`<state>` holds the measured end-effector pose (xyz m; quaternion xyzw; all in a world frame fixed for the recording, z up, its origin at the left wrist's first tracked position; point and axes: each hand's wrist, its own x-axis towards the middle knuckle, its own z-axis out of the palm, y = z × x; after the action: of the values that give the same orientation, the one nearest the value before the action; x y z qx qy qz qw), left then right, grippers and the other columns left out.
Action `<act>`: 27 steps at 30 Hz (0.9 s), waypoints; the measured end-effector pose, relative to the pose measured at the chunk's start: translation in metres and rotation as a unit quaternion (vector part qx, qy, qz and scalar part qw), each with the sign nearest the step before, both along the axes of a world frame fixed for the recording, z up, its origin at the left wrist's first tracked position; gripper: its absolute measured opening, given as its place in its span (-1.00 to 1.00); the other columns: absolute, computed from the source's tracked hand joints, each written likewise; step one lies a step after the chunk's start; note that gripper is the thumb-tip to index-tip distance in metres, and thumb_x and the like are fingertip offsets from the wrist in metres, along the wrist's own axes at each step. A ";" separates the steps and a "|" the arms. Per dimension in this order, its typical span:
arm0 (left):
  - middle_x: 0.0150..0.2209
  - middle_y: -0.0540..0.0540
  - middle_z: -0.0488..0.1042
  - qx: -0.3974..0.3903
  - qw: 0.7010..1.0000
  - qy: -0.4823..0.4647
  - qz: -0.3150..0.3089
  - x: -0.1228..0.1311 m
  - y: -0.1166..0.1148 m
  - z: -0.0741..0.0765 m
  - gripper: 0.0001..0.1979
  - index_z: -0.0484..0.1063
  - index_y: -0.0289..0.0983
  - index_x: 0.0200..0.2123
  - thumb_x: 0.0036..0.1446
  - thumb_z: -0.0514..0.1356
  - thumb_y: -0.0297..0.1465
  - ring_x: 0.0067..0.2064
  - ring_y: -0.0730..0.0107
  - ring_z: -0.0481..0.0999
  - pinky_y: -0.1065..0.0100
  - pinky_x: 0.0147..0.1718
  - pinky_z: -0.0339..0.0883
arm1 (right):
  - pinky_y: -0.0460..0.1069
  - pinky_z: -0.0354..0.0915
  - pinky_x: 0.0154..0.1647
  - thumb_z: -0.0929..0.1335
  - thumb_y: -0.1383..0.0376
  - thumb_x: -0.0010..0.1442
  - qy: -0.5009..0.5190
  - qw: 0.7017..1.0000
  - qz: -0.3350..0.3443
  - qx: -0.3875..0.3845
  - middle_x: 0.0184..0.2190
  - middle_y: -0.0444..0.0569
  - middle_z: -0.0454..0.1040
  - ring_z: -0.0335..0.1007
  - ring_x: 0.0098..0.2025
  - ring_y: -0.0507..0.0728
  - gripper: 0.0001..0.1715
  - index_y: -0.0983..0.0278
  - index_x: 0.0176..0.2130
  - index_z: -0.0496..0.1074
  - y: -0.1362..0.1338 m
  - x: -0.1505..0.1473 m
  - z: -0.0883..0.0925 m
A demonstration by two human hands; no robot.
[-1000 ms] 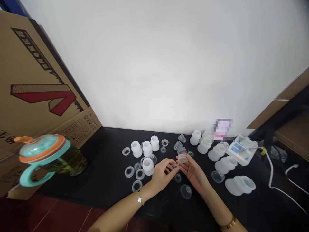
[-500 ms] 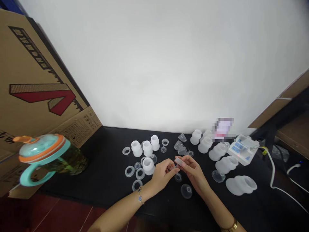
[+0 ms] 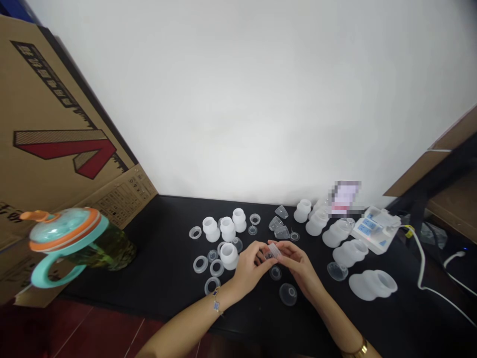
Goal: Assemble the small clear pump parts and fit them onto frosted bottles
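Between both hands is a small translucent plastic collar (image 3: 275,250) with ridged sides. My right hand (image 3: 298,262) pinches it from the right. My left hand (image 3: 250,264) closes round its left side, where a clear piece shows partly behind the fingers; its shape is mostly hidden. Just below the fingertips lies a small clear ring-shaped part (image 3: 275,273), and nearer me a clear domed cap (image 3: 288,294). Left of my left hand stands a white, waisted plastic bottle (image 3: 228,256), with flat translucent rings (image 3: 216,268) lying round it.
More white bottles (image 3: 210,229) stand behind on the left; others (image 3: 350,252) line the right. Clear cone-shaped cups (image 3: 276,223) lie beyond my hands. A white device (image 3: 376,229) with a cable sits at right. A teal-lidded jug (image 3: 74,243) and cardboard box (image 3: 67,124) are at left.
The collar has turned between my fingers, so its ridged side now shows. My two hands have come slightly closer together around it. The parts on the table stay where they were.
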<state>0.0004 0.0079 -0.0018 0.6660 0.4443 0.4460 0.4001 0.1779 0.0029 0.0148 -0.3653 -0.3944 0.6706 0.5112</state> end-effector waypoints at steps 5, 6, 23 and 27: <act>-0.33 0.00 0.51 -0.005 1.000 -0.002 0.006 0.000 0.000 0.001 -0.74 0.45 -0.23 -0.24 0.14 0.36 -0.20 -0.38 0.40 0.47 0.42 -0.45 0.33 | 0.10 0.34 0.10 0.61 0.17 0.00 -0.011 1.000 0.007 0.004 0.03 0.09 0.61 0.52 0.06 0.31 -0.69 0.21 -0.25 0.61 -0.001 -0.001 0.002; -0.33 0.00 0.50 -0.003 1.000 -0.001 0.007 0.000 0.000 0.001 -0.74 0.45 -0.23 -0.24 0.14 0.37 -0.21 -0.38 0.40 0.46 0.42 -0.45 0.32 | 0.09 0.36 0.06 0.61 0.16 0.02 -0.012 1.000 0.008 0.003 0.03 0.09 0.61 0.52 0.04 0.30 -0.69 0.22 -0.25 0.61 -0.002 -0.001 0.002; -0.35 0.02 0.48 0.013 1.000 0.023 0.009 0.001 -0.003 0.000 -0.74 0.45 -0.22 -0.20 0.14 0.37 -0.23 -0.38 0.39 0.46 0.40 -0.40 0.34 | 0.02 0.46 -0.20 0.56 0.01 0.09 -0.019 1.000 -0.019 -0.011 -0.19 0.03 0.65 0.55 -0.20 0.21 -0.64 0.23 -0.29 0.64 0.001 -0.003 -0.006; -0.36 0.02 0.47 0.007 1.000 0.013 0.004 0.001 -0.002 0.002 -0.77 0.44 -0.23 -0.20 0.17 0.34 -0.24 -0.38 0.39 0.46 0.41 -0.41 0.34 | -0.01 0.48 -0.21 0.55 0.03 0.13 -0.022 1.000 -0.016 -0.001 -0.25 0.00 0.63 0.52 -0.24 0.15 -0.66 0.23 -0.24 0.65 0.001 -0.003 -0.007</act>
<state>0.0010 0.0054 -0.0002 0.6727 0.4490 0.4425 0.3874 0.1751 0.0044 0.0074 -0.3868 -0.3990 0.6546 0.5125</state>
